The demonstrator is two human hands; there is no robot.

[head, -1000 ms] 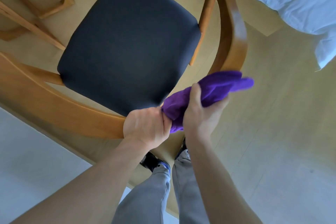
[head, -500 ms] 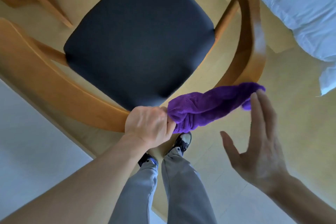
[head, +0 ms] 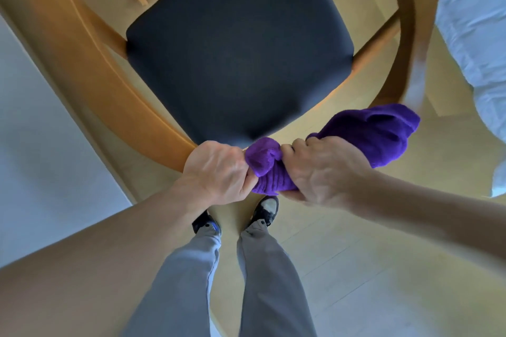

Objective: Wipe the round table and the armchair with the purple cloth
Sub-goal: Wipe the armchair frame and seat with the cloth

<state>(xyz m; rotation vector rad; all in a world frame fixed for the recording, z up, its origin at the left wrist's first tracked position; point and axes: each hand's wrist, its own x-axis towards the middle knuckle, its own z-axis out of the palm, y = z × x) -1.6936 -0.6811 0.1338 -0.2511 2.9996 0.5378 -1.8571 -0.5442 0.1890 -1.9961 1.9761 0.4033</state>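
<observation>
A view from head height looks straight down over an armchair (head: 82, 68) with a curved wooden back rail and a dark padded seat (head: 238, 49). The seat fills the upper centre of the view, and the rail sweeps round it from 10 o'clock, under the hands, and up to 2 o'clock.

At the centre, both hands hold the purple cloth (head: 372, 134) against the rail. The left hand (head: 219, 172) sits just at 9 o'clock of the cloth's bunched end, its grip curled tight around that end and the rail beneath. The right hand (head: 320, 169) is just at 3 o'clock of the left one, its fingers curled round the middle of the cloth. The two hands almost touch, with a knot of purple fabric between them. The loose end of the cloth spreads out toward 2 o'clock, lying over the rail.

Below the hands, at 6 o'clock, grey trousers (head: 262, 268) and dark shoes (head: 264, 209) stand on a pale wooden floor (head: 383, 268). A bed with white bedding (head: 476, 30) lies at 2 o'clock.
</observation>
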